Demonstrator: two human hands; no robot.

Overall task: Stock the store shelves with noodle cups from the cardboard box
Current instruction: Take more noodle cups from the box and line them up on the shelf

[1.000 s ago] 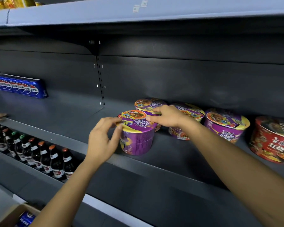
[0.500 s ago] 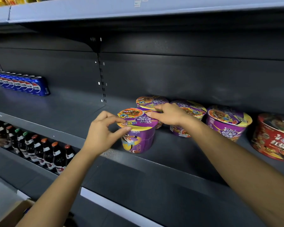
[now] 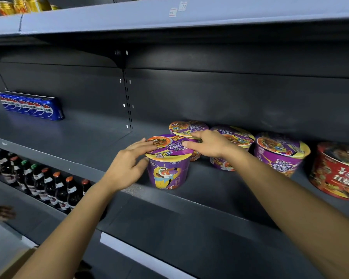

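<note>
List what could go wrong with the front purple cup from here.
1. The front purple cup stands near the shelf's front edge; a slip of the left hand might tip it off.
2. Pushed back hard, it may knock the purple cup behind, which the right hand partly covers.

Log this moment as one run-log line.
phase: placing | front purple cup: upright, near shelf front edge | left hand: holds its rim | right hand: fingers on lid
</note>
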